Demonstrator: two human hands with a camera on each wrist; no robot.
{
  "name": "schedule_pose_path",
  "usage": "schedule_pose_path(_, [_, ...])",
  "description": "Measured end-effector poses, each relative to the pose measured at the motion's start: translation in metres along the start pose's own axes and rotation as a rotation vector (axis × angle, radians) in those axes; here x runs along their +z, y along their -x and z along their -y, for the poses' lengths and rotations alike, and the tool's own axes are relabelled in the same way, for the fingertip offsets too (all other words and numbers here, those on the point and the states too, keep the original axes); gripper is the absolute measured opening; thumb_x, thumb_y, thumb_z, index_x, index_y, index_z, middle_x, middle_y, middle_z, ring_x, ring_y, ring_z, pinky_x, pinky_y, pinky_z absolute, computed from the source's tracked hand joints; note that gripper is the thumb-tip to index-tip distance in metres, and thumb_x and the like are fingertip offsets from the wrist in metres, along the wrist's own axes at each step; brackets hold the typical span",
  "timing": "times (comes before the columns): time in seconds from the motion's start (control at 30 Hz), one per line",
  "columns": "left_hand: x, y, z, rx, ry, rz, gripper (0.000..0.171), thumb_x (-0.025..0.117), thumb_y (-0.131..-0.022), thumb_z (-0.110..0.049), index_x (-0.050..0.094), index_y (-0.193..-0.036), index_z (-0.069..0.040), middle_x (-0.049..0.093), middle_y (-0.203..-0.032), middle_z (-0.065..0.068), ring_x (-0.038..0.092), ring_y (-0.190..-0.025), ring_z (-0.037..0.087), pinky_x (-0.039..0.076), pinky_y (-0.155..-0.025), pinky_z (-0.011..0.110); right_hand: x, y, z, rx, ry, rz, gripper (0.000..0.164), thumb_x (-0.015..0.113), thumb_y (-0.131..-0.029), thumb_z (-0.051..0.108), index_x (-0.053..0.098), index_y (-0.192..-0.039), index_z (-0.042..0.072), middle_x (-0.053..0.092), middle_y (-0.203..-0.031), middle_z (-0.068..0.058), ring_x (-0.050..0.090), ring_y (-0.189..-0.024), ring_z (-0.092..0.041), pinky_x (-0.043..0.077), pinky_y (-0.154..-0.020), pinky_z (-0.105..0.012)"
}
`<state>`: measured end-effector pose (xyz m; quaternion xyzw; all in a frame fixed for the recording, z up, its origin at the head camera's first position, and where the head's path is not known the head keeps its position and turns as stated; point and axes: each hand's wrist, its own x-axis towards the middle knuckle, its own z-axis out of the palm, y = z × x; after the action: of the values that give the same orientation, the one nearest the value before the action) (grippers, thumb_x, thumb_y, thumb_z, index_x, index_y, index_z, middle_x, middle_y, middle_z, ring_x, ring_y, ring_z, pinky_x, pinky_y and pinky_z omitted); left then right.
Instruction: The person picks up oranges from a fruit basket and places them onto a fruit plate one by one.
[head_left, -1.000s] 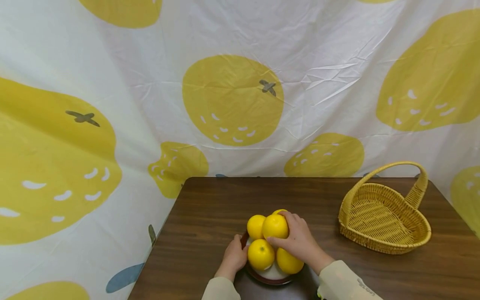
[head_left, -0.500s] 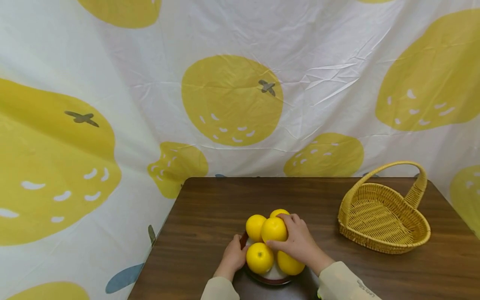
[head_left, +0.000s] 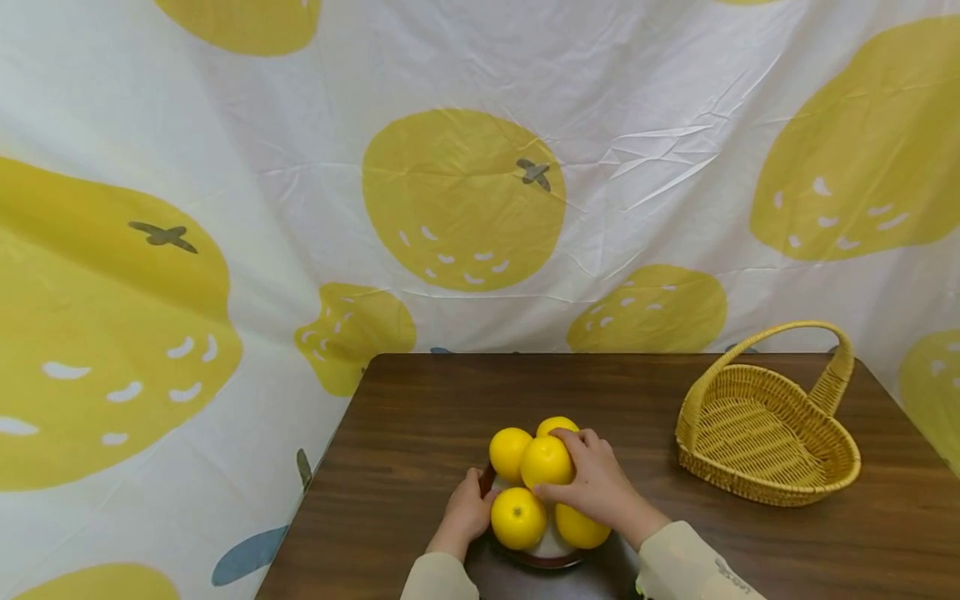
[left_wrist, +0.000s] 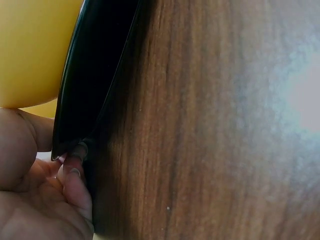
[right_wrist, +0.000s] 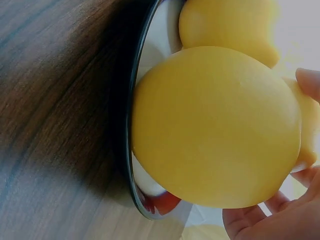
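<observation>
Several round, bright yellow oranges sit on a dark-rimmed plate (head_left: 551, 562) with a pale inside. In the head view my right hand (head_left: 596, 482) grips the top orange (head_left: 546, 462) from its right side, thumb in front and fingers behind. That orange rests among the others. My left hand (head_left: 467, 510) pinches the plate's left rim. In the left wrist view its thumb (left_wrist: 17, 147) lies over the dark plate edge (left_wrist: 95, 70) and fingers reach beneath. Beside that thumb is the front left orange (head_left: 518, 518). A large orange (right_wrist: 215, 127) fills the right wrist view, lying at the plate's rim.
A heart-shaped wicker basket (head_left: 765, 442) with a tall handle stands at the right of the brown wooden table (head_left: 420, 408). Nothing lies inside it. Behind the table hangs a white cloth (head_left: 637, 100) printed with yellow fruit.
The top orange has shifted slightly left and toward me with my right hand around it. The front left orange has settled a little nearer to me. My left hand stays on the rim.
</observation>
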<state>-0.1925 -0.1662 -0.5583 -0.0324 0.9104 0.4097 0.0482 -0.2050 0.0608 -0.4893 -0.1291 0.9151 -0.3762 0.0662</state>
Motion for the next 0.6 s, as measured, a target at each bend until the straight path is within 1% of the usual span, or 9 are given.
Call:
schedule_pose_path(0.27, [0.0005, -0.0012, 0.0002, -0.014, 0.017, 0.011, 0.035, 0.062, -0.1, -0.017, 0.051, -0.125, 0.004, 0.063, -0.119, 0.026, 0.061, -0.111, 0.042, 0.047, -0.097, 0.059, 0.0019, 0.002, -0.0004, -0.009, 0.01, 0.007, 0.085, 0.084, -0.074, 0.054, 0.052, -0.144, 0.016, 0.051, -0.133, -0.014, 0.048, -0.113, -0.03, 0.048, -0.088, -0.054])
schedule_pose_path(0.47, [0.0007, -0.001, 0.0007, -0.02, 0.024, 0.015, 0.037, 0.061, -0.101, -0.018, 0.05, -0.127, 0.005, 0.062, -0.124, 0.029, 0.06, -0.115, 0.044, 0.045, -0.099, 0.06, 0.001, 0.0027, -0.0015, -0.02, 0.021, 0.011, 0.086, 0.083, -0.075, 0.055, 0.052, -0.145, 0.016, 0.051, -0.132, -0.015, 0.048, -0.114, -0.031, 0.048, -0.089, -0.055])
schedule_pose_path(0.6, [-0.0001, -0.0002, 0.0002, -0.025, 0.028, 0.017, 0.039, 0.061, -0.101, -0.019, 0.049, -0.129, 0.006, 0.061, -0.125, 0.029, 0.059, -0.116, 0.044, 0.045, -0.099, 0.06, 0.0, 0.0029, -0.0021, -0.017, 0.026, 0.021, 0.086, 0.083, -0.076, 0.056, 0.051, -0.145, 0.016, 0.052, -0.131, -0.014, 0.048, -0.113, -0.031, 0.048, -0.089, -0.055])
